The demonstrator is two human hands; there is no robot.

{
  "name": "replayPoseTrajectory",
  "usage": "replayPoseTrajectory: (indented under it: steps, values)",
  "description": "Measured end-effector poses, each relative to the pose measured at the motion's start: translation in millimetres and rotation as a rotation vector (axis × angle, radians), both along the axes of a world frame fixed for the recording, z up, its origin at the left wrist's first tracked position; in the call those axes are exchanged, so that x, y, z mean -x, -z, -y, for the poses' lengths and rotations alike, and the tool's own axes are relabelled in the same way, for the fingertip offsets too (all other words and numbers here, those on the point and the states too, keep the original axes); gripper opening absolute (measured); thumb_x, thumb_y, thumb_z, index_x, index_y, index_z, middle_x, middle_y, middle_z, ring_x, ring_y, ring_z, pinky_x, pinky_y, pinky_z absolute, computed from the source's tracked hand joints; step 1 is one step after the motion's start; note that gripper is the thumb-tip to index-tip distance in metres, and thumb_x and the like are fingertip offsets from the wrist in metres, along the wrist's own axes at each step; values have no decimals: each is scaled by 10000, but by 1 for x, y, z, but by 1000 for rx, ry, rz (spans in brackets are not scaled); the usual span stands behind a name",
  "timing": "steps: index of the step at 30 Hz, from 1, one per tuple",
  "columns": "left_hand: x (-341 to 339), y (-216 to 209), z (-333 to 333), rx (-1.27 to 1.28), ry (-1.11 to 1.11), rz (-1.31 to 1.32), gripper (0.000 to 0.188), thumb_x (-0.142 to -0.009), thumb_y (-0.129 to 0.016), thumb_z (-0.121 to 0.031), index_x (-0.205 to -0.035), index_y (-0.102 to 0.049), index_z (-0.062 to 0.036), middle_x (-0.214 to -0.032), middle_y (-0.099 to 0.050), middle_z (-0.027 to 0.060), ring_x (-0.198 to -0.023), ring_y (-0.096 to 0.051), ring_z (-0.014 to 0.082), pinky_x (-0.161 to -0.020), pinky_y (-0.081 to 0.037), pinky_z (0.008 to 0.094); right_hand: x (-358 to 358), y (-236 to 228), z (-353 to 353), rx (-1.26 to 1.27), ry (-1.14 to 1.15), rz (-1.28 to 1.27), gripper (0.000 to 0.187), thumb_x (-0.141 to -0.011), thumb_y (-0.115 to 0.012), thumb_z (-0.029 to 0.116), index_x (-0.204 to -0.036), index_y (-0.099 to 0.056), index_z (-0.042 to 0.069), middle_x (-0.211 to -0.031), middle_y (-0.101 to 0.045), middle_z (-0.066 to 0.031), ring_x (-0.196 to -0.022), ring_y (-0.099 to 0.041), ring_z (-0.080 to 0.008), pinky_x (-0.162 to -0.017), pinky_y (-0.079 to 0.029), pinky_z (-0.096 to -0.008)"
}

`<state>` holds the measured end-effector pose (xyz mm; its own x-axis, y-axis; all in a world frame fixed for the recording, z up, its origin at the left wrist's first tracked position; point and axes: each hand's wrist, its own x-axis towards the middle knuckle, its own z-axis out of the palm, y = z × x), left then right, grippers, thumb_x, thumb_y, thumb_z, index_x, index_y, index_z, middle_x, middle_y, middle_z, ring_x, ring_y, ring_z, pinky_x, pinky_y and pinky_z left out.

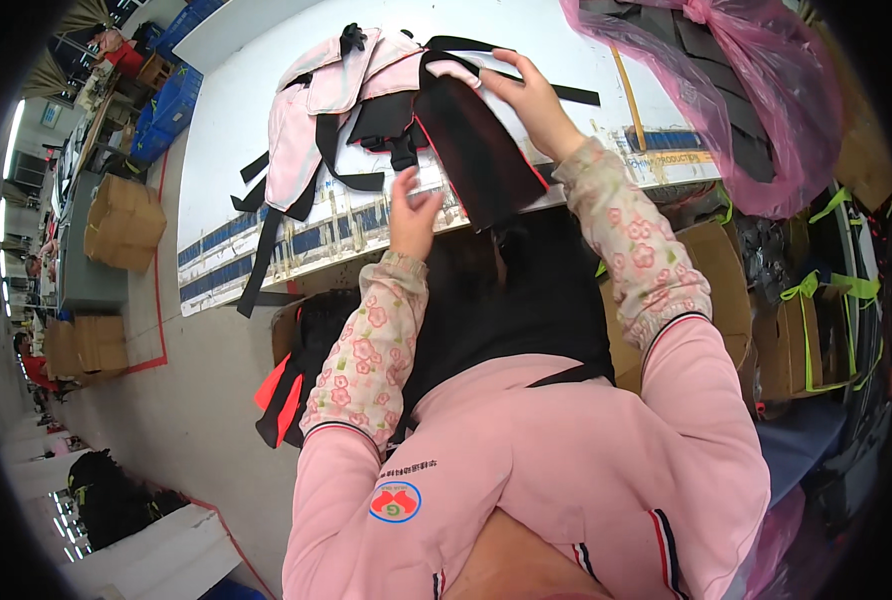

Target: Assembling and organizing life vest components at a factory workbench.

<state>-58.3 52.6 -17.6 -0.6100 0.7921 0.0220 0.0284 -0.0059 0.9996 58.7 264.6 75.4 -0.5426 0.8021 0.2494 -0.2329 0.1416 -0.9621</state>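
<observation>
A pale pink and black strapped item (296, 125), like a vest or bag, lies on the white table. A black panel with red edging (481, 150) extends from it over the table's near edge. My right hand (536, 105) is at the panel's upper right, thumb and index finger apart beside a small pink-white part (453, 72). Just left of the panel, my left hand (413, 220) is raised with its fingers loosely bent and apart, holding nothing. A black buckle (403, 152) sits just beyond its fingertips. Black straps (256, 265) trail off the table's left front.
A pink plastic bag of dark grey pieces (741, 90) stands at the table's right. A yellow stick (628, 98) lies next to it. Cardboard boxes (721, 290) are below right; others (124, 222) stand on the floor at left. Blue crates (166, 112) flank the table.
</observation>
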Motion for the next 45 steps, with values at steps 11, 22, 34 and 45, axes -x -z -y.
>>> replayPoseTrajectory:
  steps: [11, 22, 34, 45]
  values:
    - [-29, -9, -9, -98, 150, -857, 266, -783, -701, -131, -1038, -646, -78, -1168, -589, 180, -1136, -531, 382, -991, -419, 454, -108, 80, 58, -831, -137, 624, 468, -760, -615, -54, -1211, -565, 60, -1300, -514, -190, -1168, -507, -400, -1006, -427, -431]
    - [-47, 4, -19, 196, 227, -1076, 716, -708, -805, -450, -1308, -545, -160, -1396, -388, 220, -1327, -336, 452, -1098, -321, 517, -101, 71, 64, -862, -115, 661, 435, -682, -758, 17, -1099, -634, 39, -1207, -550, -170, -1140, -518, -360, -970, -447, -421]
    - [-29, 2, -15, -96, -72, -810, 146, -864, -651, -92, -1008, -672, -90, -1057, -623, 118, -1086, -529, 378, -986, -410, 441, -54, 65, 117, -573, 258, 413, 139, -778, -684, 40, -892, -609, 16, -908, -580, -155, -990, -557, -352, -873, -456, -406]
    - [-29, -1, 21, -29, -34, -137, 351, -826, -599, 11, -1163, -606, -85, -1057, -638, 137, -968, -631, 229, -854, -488, 294, -41, 70, 110, 323, -41, -24, 103, -856, -604, -51, -866, -575, 47, -795, -611, 2, -707, -570, -63, -656, -465, -204]
